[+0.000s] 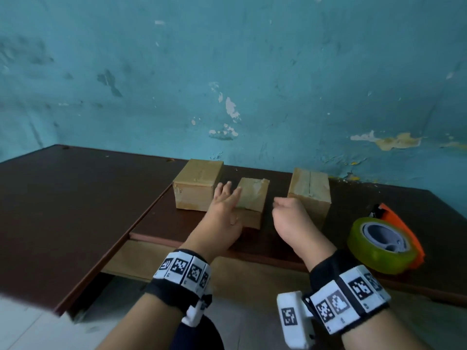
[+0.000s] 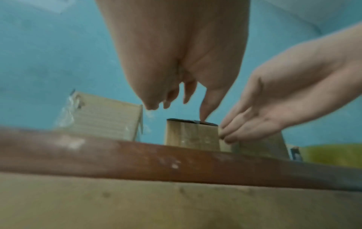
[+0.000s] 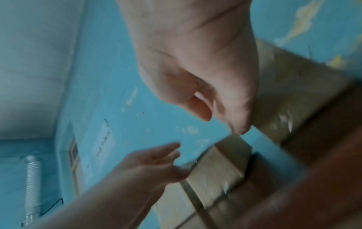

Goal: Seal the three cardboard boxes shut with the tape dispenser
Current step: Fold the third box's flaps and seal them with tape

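Nearest the viewer, two forearms wore black wrist straps point(image 1: 348, 296) set with white blocks of black-and-white square markers. Beyond them ran the reddish front edge of a dark brown table point(image 1: 75, 198), which stood against a teal wall point(image 1: 227, 59) with patches of flaked paint.

At the near right of the table lay the tape dispenser point(image 1: 386, 242), orange-bodied, on its side, with a yellow-green roll of tape around a grey hub. It lay near the right hand point(image 1: 293, 218) but apart from it, to its right.

Three cardboard boxes stood in a row farther back. The left hand point(image 1: 225, 213) reached over the small middle box point(image 1: 252, 200) with fingers straight and slightly spread; in the left wrist view one fingertip point(image 2: 203, 119) touched that box's top edge. The right hand hung just right of the middle box, fingers loosely curled downward, holding nothing that could be seen; its fingertips were close to the box's side, though contact could not be judged.

The left box point(image 1: 195, 186) sat just behind the left hand's fingers. The right box point(image 1: 309, 190), with a seam along its top, stood directly behind the right hand.
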A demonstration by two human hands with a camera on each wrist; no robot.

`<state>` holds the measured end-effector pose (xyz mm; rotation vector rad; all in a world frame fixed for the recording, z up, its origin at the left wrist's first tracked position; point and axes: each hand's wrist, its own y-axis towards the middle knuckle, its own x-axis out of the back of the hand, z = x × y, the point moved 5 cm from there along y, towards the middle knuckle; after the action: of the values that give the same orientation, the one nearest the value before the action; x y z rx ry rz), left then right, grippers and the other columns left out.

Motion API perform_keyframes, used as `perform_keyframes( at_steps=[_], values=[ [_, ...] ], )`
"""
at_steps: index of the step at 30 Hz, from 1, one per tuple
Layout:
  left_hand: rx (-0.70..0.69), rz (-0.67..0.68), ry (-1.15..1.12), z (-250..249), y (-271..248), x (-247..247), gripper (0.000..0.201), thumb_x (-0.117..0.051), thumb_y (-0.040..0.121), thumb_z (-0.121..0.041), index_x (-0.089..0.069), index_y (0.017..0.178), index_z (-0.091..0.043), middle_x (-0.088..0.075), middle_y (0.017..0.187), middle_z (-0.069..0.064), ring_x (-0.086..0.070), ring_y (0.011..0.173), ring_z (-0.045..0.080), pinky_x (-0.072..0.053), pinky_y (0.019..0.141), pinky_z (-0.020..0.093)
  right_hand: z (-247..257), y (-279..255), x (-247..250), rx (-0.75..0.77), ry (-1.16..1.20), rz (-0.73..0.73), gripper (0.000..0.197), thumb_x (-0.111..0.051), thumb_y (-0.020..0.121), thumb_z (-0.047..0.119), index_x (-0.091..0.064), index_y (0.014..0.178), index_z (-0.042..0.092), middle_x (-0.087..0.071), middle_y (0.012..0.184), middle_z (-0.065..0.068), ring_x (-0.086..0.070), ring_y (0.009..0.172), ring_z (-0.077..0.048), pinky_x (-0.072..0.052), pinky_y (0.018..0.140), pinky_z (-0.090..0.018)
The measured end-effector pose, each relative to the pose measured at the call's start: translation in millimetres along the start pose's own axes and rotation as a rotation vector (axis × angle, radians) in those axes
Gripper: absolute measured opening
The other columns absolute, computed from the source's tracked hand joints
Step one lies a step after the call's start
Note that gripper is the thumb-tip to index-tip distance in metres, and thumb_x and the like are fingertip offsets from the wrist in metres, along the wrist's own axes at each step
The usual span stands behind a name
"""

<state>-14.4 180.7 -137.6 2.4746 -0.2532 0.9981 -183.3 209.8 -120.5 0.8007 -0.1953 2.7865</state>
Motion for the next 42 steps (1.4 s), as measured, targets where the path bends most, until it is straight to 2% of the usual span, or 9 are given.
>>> perform_keyframes(
  at_steps=[4, 7, 10, 12, 15, 26, 30, 36, 42],
  values=[
    [-0.014, -0.416, 0.261, 5.6, 1.3, 49.5, 0.03, -0.066, 0.092, -0.006, -0.069, 0.122, -0.006, -0.068, 0.129, 0.014, -0.058, 0.129, 0.038, -0.048, 0.108, 0.045, 16.2, -15.9, 37.0, 0.184, 0.068, 0.023, 0.044, -0.049, 0.104, 0.005, -0.059, 0.145, 0.018, -0.064, 0.142, 0.006, -0.056, 0.135, -0.011, -0.038, 0.121, -0.039],
    [0.139, -0.435, 0.432, 19.1, 16.8, 63.1, 0.041, -0.072, 0.088, -0.026, -0.07, 0.126, -0.011, -0.063, 0.133, 0.016, -0.048, 0.132, 0.043, -0.042, 0.108, 0.058, 18.9, -19.2, 74.0, 0.294, -0.046, -0.19, 0.041, -0.053, 0.104, 0.007, -0.063, 0.141, 0.018, -0.067, 0.136, 0.005, -0.064, 0.119, -0.008, -0.045, 0.102, -0.022],
    [0.308, -0.372, 0.342, 35.6, 30.0, 65.7, 0.056, -0.072, 0.087, -0.046, -0.067, 0.135, -0.017, -0.052, 0.147, 0.014, -0.033, 0.143, 0.043, -0.031, 0.117, 0.059, 6.9, -13.7, 87.0, 0.301, -0.233, -0.304, 0.045, -0.059, 0.101, 0.022, -0.058, 0.146, 0.024, -0.062, 0.133, -0.003, -0.068, 0.074, -0.016, -0.06, 0.074, -0.034],
    [0.368, -0.343, 0.282, 45.8, 33.2, 64.5, 0.054, -0.072, 0.088, -0.052, -0.069, 0.132, -0.022, -0.05, 0.148, 0.01, -0.028, 0.146, 0.04, -0.028, 0.12, 0.056, -8.2, -3.2, 81.3, 0.232, -0.337, -0.276, 0.052, -0.061, 0.098, 0.039, -0.054, 0.149, 0.029, -0.047, 0.145, -0.01, -0.067, 0.097, -0.027, -0.058, 0.094, -0.048],
    [0.373, -0.332, 0.148, 58.0, 34.8, 59.9, 0.051, -0.078, 0.085, -0.049, -0.07, 0.128, -0.022, -0.046, 0.144, 0.008, -0.034, 0.14, 0.041, -0.035, 0.118, 0.053, -21.8, 6.0, 74.5, 0.199, -0.266, -0.306, 0.053, -0.07, 0.095, 0.047, -0.062, 0.141, 0.022, -0.036, 0.148, -0.004, -0.057, 0.126, -0.029, -0.046, 0.108, -0.038],
    [0.356, -0.427, 0.083, 59.0, 31.1, 50.6, 0.056, -0.071, 0.079, -0.052, -0.07, 0.127, -0.024, -0.046, 0.134, 0.005, -0.045, 0.124, 0.037, -0.031, 0.101, 0.036, -19.2, 5.2, 56.9, 0.235, -0.189, -0.509, 0.051, -0.085, 0.079, 0.046, -0.062, 0.115, 0.02, -0.039, 0.129, 0.001, -0.058, 0.094, -0.017, -0.049, 0.071, -0.025],
    [0.419, -0.443, -0.278, 62.3, 33.7, 55.9, 0.042, -0.066, 0.087, -0.051, -0.077, 0.116, -0.023, -0.071, 0.111, -0.001, -0.065, 0.107, 0.022, -0.053, 0.09, 0.032, -29.2, 7.0, 54.3, 0.171, 0.145, -0.449, 0.051, -0.078, 0.088, 0.042, -0.053, 0.127, 0.021, -0.039, 0.128, -0.001, -0.053, 0.086, -0.007, -0.047, 0.059, -0.017],
    [0.67, -0.402, -0.701, 79.2, 31.5, 48.4, 0.058, -0.07, 0.07, -0.053, -0.071, 0.107, -0.007, -0.073, 0.106, 0.013, -0.072, 0.097, 0.032, -0.06, 0.09, 0.05, -53.5, 16.6, 43.5, -0.041, 0.564, -0.456, 0.041, -0.064, 0.095, 0.051, -0.051, 0.12, 0.021, -0.063, 0.116, -0.008, -0.063, 0.099, -0.023, -0.058, 0.084, -0.046],
    [0.656, -0.29, -0.856, 89.7, 34.0, 36.8, 0.038, -0.074, 0.074, -0.041, -0.073, 0.094, -0.009, -0.07, 0.099, 0.019, -0.066, 0.084, 0.031, -0.052, 0.069, 0.041, -63.5, 19.8, 44.3, -0.073, 0.524, -0.429, 0.034, -0.05, 0.105, 0.039, -0.052, 0.125, 0.011, -0.063, 0.106, -0.007, -0.06, 0.091, -0.022, -0.048, 0.073, -0.038]
  ],
)
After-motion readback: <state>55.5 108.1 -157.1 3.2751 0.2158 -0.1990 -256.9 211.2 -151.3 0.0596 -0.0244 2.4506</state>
